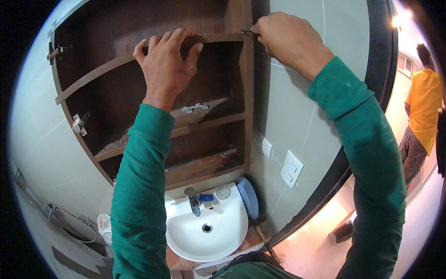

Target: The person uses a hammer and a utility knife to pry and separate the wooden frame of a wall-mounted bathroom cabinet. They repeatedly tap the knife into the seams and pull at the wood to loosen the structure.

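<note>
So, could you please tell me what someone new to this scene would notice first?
Two green-sleeved arms reach up to a doorless dark brown wall cabinet: the left hand grips the front edge of the top shelf, while the right hand pinches a thin dark tool at the cabinet's upper right corner. Below hangs a white washbasin, and a person in an orange shirt stands at far right.

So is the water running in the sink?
Off. No water comes from the tap, and the white sink bowl looks dry around its drain.
</note>
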The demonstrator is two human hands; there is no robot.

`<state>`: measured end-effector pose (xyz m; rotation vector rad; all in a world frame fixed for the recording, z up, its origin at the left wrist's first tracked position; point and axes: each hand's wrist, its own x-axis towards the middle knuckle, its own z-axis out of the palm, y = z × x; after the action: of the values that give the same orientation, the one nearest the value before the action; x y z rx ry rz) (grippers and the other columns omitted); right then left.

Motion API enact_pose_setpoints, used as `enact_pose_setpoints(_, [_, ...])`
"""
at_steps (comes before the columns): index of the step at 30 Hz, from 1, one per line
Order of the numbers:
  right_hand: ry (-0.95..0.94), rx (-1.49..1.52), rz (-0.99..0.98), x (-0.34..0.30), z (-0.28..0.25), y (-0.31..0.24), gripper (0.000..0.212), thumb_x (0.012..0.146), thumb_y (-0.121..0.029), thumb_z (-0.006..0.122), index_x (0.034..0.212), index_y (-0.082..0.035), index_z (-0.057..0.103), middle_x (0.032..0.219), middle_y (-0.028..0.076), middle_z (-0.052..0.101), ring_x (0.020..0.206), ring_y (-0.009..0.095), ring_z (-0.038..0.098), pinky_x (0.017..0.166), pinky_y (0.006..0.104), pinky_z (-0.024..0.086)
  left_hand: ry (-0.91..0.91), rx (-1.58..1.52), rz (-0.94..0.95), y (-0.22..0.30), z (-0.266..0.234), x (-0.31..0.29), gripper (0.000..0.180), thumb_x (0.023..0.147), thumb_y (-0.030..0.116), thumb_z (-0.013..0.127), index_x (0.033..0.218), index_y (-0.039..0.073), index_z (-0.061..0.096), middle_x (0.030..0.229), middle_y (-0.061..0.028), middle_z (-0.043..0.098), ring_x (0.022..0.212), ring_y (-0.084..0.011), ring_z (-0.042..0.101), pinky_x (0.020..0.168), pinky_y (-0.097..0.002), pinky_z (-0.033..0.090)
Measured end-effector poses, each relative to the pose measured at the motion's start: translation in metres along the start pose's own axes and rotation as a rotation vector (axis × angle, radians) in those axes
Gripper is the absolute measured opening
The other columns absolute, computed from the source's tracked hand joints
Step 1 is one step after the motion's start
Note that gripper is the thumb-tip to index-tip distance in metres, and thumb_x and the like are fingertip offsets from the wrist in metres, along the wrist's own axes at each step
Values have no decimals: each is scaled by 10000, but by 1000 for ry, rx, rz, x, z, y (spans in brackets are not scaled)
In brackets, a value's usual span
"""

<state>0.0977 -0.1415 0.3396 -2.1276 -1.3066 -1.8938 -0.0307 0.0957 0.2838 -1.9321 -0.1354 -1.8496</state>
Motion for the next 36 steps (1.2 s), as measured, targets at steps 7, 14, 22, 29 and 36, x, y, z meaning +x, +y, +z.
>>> enact_pose_setpoints(7, [133,393,261,7,-70,18,237,978,-177,637,940,28,752,843,297,704,793,475,709,749,535,563,40,-99,30,49,19,27,350,940,441,748,1178,185,775,1102,-35,766,1112,-269,649,1094,-581,318])
enact_pose_setpoints(14, [168,446,252,16,-60,22,212,932,-158,658,902,28,753,810,309,677,751,485,695,723,537,553,-112,-168,-259,99,43,49,209,866,312,780,913,117,840,929,-127,776,1011,-369,661,1061,-593,346])
enact_pose_setpoints(22, [410,449,165,16,-56,25,215,890,-158,646,870,30,748,788,309,659,752,480,698,737,528,562,-2,-149,-219,107,54,52,168,828,198,767,846,39,819,958,-206,755,1086,-419,614,1040,-609,358])
enact_pose_setpoints(29, [338,612,286,13,-73,23,235,896,-173,635,890,32,750,787,309,663,738,470,701,722,499,567,140,0,73,98,62,37,200,915,200,701,1056,63,738,1143,-176,690,1177,-423,578,1123,-671,309])
enact_pose_setpoints(36, [523,627,298,17,-60,24,276,931,-211,643,882,39,750,818,311,680,784,484,701,747,517,568,-67,-303,239,105,36,-51,268,943,193,702,1173,74,632,1208,-153,609,1262,-385,555,1173,-776,200])
